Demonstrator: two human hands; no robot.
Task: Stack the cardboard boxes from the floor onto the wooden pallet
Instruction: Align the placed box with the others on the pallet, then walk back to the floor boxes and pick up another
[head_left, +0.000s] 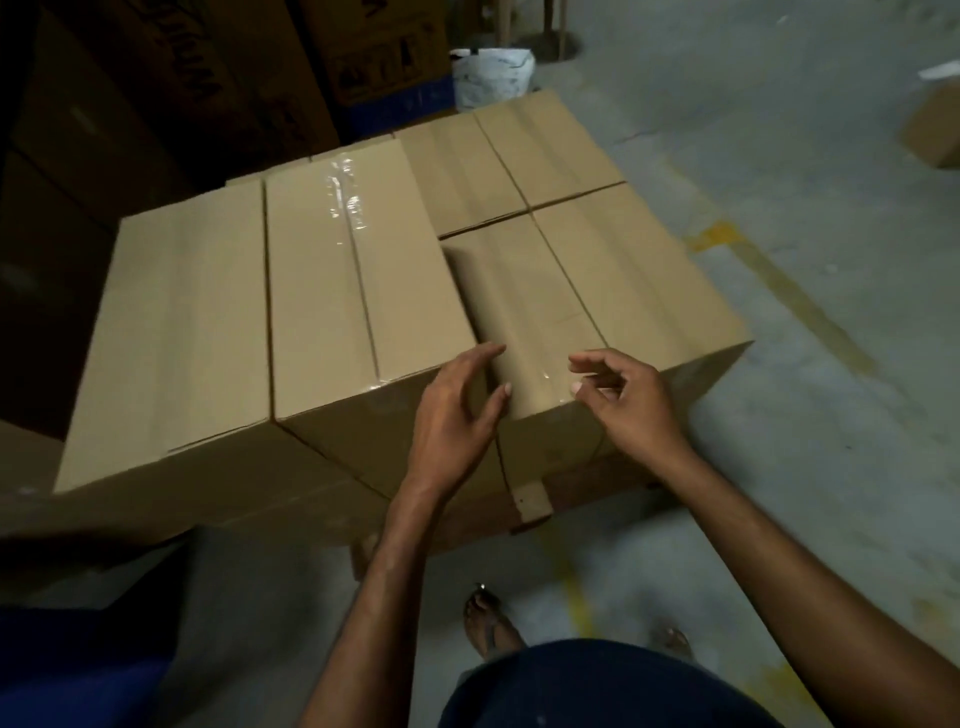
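Dark cartons (130, 88) wall off the far left. On the wooden pallet (530, 501), two top boxes (176, 322) sit flush side by side, their front edges aligned. The left hand (457, 410) hovers at the step down to the lower boxes (623, 280), fingers loose, holding nothing. The right hand (623, 400) hangs over the front edge, loosely curled and empty. Rightward, concrete floor (805, 467) lies open past a yellow line (779, 280) to a lone box (935, 130).

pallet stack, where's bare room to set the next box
The lower box tops on the right are bare, bordered by the taller boxes on the left and concrete floor on the right. The left hand and right hand are at their near edge. Behind and left is crowded with dark cartons.
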